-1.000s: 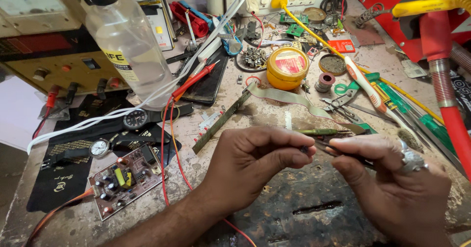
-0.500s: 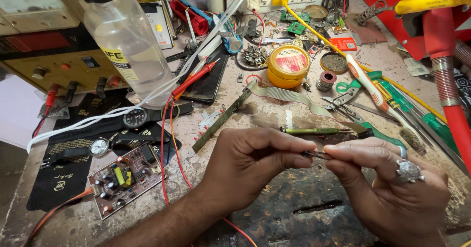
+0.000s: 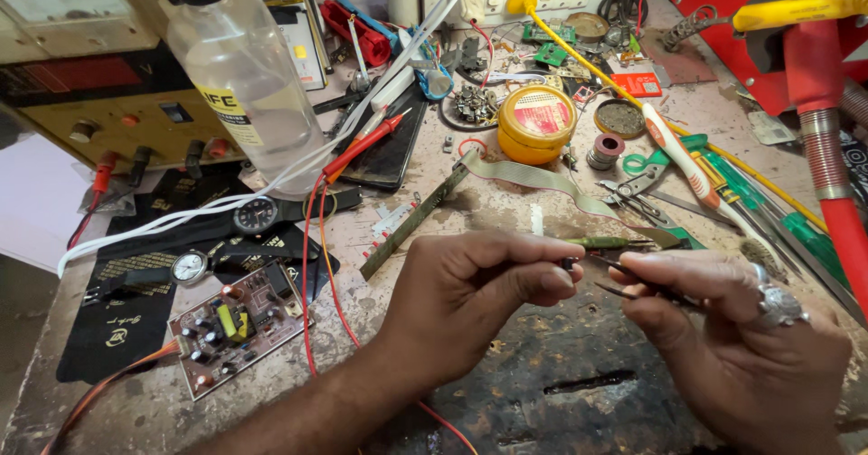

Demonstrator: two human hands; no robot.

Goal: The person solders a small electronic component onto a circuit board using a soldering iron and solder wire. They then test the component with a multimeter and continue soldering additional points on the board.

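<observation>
Your left hand (image 3: 470, 301) pinches a tiny dark part (image 3: 568, 262) at its fingertips; your right hand (image 3: 732, 337) grips thin tweezers (image 3: 633, 279) closed on that part, above the bench. Behind stand a round yellow tin (image 3: 535, 122) with a red label and a clear bottle (image 3: 244, 84) with a yellow label.

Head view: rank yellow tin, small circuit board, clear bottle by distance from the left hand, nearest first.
From the left hand:
1. Small circuit board, to its left on the bench.
2. Yellow tin, beyond the hand, slightly right; close to the board's distance, so the order of these two is not sure.
3. Clear bottle, far back on the left, plainly farthest.
</observation>
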